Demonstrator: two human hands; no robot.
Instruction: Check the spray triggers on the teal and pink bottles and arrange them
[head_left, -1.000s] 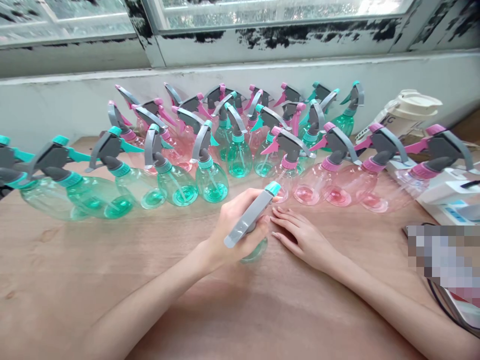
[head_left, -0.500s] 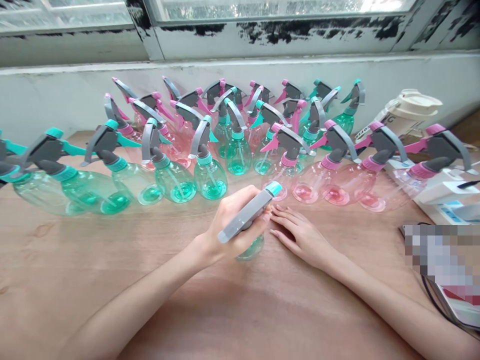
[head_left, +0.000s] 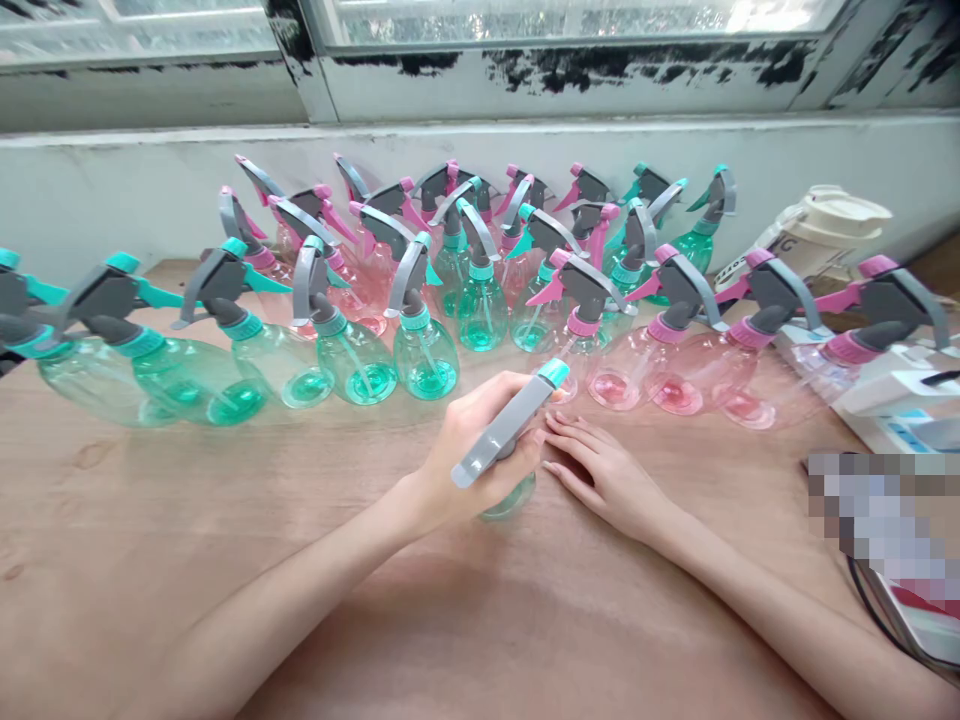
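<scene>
My left hand (head_left: 480, 440) is wrapped round the neck of a green spray bottle (head_left: 514, 498). Its grey trigger head with a teal nozzle tip points up and to the right, while my fingers hide the collar and most of the trigger. Palm down on the wooden table (head_left: 360, 620), my right hand (head_left: 600, 465) lies just right of that bottle with its fingers stretched out and holds nothing. Behind my hands stand several more green spray bottles (head_left: 427, 365) and several pink spray bottles (head_left: 615, 380).
The bottles form rows back to the white wall (head_left: 135, 190) under the window. At the right are a cream lidded cup (head_left: 817, 235), a white box-like device (head_left: 885, 400) and a blurred-out flat object (head_left: 885, 520) with a black cable.
The whole view has shifted slightly, so the bottles appear a little further right. My left hand keeps its hold on the green spray bottle, and my right hand stays flat.
</scene>
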